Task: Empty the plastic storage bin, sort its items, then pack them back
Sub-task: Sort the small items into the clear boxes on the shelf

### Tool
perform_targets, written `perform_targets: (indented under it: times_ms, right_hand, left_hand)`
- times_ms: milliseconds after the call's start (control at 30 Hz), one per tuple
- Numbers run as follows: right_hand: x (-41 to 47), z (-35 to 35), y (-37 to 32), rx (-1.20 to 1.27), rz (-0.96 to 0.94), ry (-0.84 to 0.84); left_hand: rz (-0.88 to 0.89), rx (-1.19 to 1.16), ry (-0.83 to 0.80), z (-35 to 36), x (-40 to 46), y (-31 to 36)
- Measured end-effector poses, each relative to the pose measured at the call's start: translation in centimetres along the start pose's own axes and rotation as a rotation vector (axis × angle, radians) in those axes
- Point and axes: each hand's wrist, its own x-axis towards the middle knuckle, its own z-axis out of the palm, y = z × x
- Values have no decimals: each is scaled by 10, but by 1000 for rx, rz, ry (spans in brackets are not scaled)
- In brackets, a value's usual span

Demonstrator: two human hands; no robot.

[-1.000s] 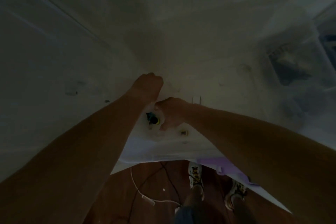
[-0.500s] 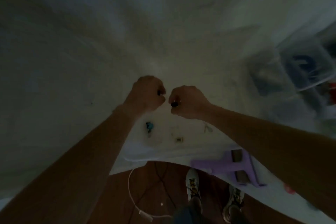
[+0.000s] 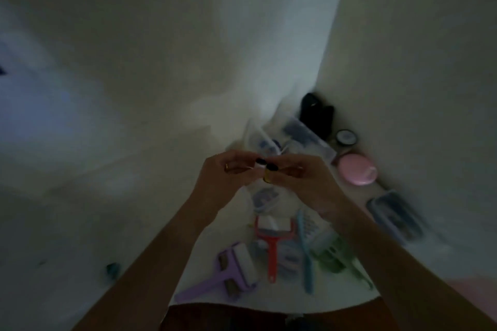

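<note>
- Both hands are raised together over the white counter (image 3: 349, 295), near the middle of the view, which is dim and blurred.
- A small white item (image 3: 259, 167) is pinched between the fingertips of the left hand (image 3: 228, 177) and those of the right hand (image 3: 298, 177); what it is cannot be told.
- The grip of each hand is closed on that small item, with dark-painted nails seen at the thumbs and a gold-coloured piece just below it, at the right fingers.
- Clear plastic bins (image 3: 309, 137) are seen beyond the hands, close to the wall corner, with dark blue contents blurred inside; which is the storage bin cannot be told.
- A black object (image 3: 316, 115) stands behind the bins, against the wall.
- A round dark-lidded jar (image 3: 346, 137) and a pink round case (image 3: 356, 172) lie to the right of the bins.
- A dark slatted tray (image 3: 395, 217) lies further right, along the wall.
- Below the hands, laid side by side on the counter, are a purple lint roller (image 3: 228, 271), a red-handled roller (image 3: 273, 239), a blue comb (image 3: 305, 250) and a green brush (image 3: 336, 255).
</note>
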Motion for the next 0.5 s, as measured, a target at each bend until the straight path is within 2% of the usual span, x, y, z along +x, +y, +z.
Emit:
perform_targets:
  times_ms: [133, 267, 367, 500]
  right_hand:
    - [-27, -63, 7, 81, 64, 155]
    - [-50, -111, 23, 46, 105, 260]
    - [-68, -141, 38, 51, 175, 304]
    - [-88, -173, 69, -91, 237, 328]
  left_hand:
    - [-103, -108, -107, 72, 7, 4]
    - [-162, -224, -197, 132, 11, -7]
    - [-172, -138, -212, 169, 10, -22]
    - [-130, 54, -303, 208, 7, -47]
